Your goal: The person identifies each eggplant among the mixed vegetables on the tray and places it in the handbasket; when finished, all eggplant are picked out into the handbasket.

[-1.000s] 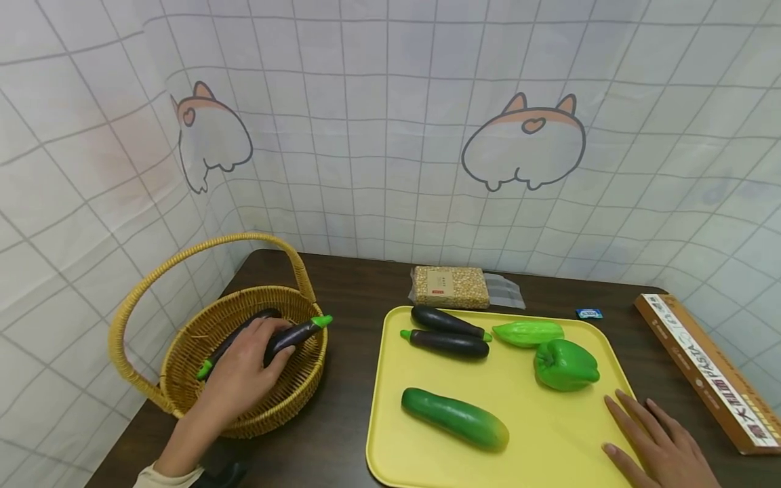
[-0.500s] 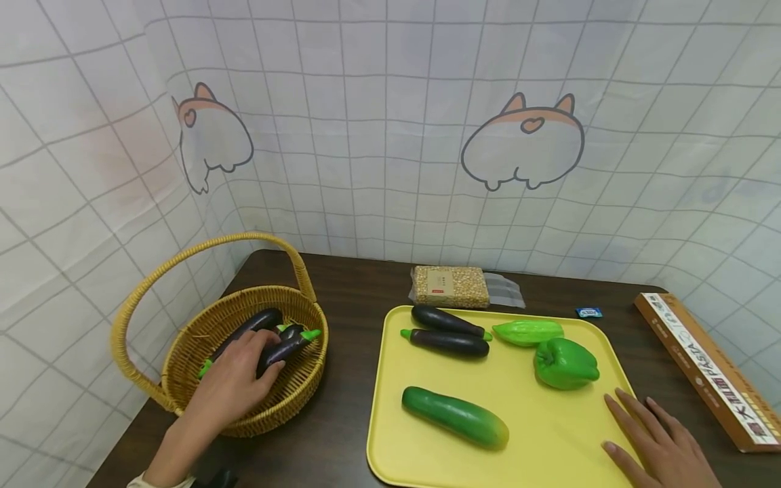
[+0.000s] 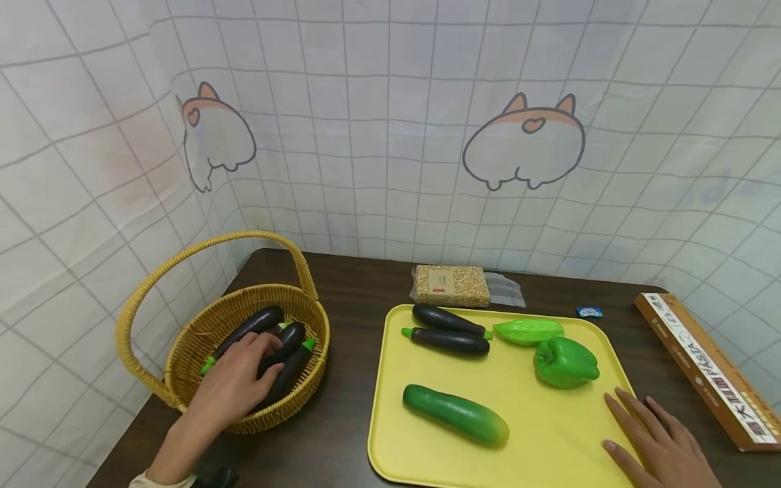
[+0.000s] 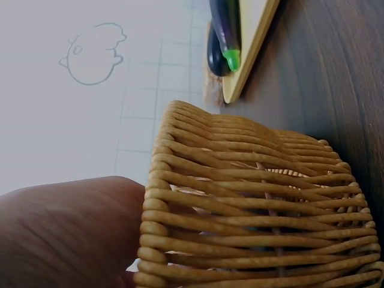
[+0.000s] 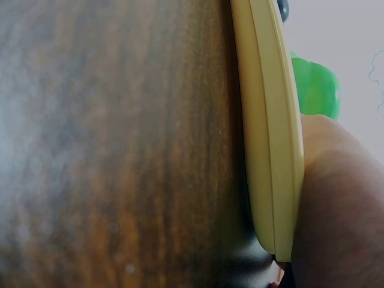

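Inside the wicker basket point(image 3: 268, 421) my left hand point(image 3: 232, 379) lies low over the eggplants, its fingers loosely bent. An eggplant point(image 3: 294, 371) with a green stem rests along the basket's right side, beside my thumb. Another eggplant point(image 3: 291, 336) shows just past my fingertips, and a third eggplant point(image 3: 261, 321) lies behind the hand. In the left wrist view the basket's woven wall point(image 4: 258, 210) hides the fingers. My right hand point(image 3: 662, 444) rests with spread fingers at the right edge of the yellow tray point(image 3: 549, 434), holding nothing.
On the tray lie two eggplants point(image 3: 451, 341), a pale green ridged vegetable point(image 3: 527, 331), a green bell pepper point(image 3: 565, 363) and a zucchini point(image 3: 454, 415). Behind it are a bag of grains point(image 3: 457, 286) and a small blue packet point(image 3: 588, 312). A pasta box point(image 3: 708, 366) lies right. The basket handle point(image 3: 137, 305) arches up.
The eggplant my left hand held has gone down into the basket and turned, and now lies along the right side, out of the fingers' grip. My right hand has stayed put.
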A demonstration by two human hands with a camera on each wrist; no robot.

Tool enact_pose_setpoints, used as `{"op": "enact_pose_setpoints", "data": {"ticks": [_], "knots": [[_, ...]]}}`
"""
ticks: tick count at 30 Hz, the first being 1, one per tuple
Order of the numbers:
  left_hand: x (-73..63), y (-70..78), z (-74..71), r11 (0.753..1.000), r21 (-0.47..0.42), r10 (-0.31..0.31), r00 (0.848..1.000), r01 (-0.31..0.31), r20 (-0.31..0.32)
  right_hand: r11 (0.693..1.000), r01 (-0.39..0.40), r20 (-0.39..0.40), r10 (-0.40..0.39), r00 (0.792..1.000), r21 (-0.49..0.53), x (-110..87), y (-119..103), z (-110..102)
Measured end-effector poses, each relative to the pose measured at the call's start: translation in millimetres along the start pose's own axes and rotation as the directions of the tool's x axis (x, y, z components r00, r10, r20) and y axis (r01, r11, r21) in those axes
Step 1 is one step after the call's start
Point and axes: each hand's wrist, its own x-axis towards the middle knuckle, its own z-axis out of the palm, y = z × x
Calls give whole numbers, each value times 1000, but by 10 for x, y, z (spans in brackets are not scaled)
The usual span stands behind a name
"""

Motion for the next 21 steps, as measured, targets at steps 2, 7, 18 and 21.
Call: {"op": "enact_pose_setpoints", "data": {"ticks": [2,7,18,21], "knots": [[10,19,-4,1000,-3,8,1000,-8,-2,1000,-6,4,6,1000,2,-1,-2,-4],[54,119,-19,999,-31,25,999,-26,-25,1000,-18,15,17,1000,15,7,-1,-26],[222,552,25,988,-101,111,991,-118,-79,999,-34,46,33,998,19,13,3,-69],[250,645,77,981,-126,138,988,-147,-74,999,-15,31,14,999,37,6,-3,-59]]}}
